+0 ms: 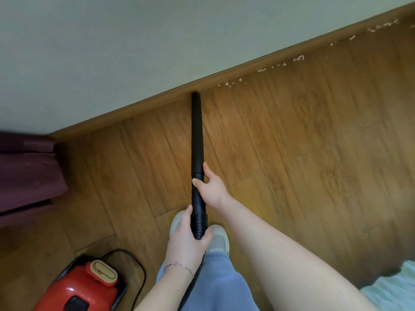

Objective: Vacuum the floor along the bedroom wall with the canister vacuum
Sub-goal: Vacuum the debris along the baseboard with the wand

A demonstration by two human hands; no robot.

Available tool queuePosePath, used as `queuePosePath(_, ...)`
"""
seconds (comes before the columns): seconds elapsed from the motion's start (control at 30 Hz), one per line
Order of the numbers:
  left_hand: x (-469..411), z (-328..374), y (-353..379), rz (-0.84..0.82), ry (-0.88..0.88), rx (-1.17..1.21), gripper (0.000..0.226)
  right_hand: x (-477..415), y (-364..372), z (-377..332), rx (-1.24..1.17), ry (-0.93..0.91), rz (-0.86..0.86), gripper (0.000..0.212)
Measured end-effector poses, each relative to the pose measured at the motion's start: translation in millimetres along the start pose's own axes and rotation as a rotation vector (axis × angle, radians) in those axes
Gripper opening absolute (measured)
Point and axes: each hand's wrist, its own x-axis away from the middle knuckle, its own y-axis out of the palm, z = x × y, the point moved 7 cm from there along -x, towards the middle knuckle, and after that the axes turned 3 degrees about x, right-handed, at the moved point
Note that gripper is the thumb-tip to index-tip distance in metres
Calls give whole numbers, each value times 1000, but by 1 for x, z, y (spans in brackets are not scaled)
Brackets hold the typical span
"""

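A black vacuum wand [197, 131] runs from my hands out to the brown baseboard [157, 102], its tip touching the floor right at the wall. My right hand [211, 187] grips the wand's lower section. My left hand [188, 234] is closed around the ribbed hose end just below it. The red canister vacuum [83, 286] stands on the wooden floor at the lower left, by my feet. White crumbs [260, 70] lie scattered along the baseboard to the right of the wand tip.
A dark purple curtain or bed cover [27, 171] hangs at the left edge. A black power cord [137, 263] loops beside the canister. A pale green fabric [390, 288] shows at the lower right. My shoes [220, 234] stand under the hose.
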Motion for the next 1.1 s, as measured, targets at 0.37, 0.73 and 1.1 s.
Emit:
queuePosePath(0.37, -7, 11, -7, -74, 60, -33, 69, 3, -9, 0, -67, 59, 80, 66)
queuePosePath(0.73, -31, 41, -18, -130, 132, -127, 68, -13, -26, -20, -157, 82, 136, 66)
queuePosePath(1.1, -2, -4, -45, -69, -26, -132, 66, 6, 30, -19, -119, 37, 5, 67)
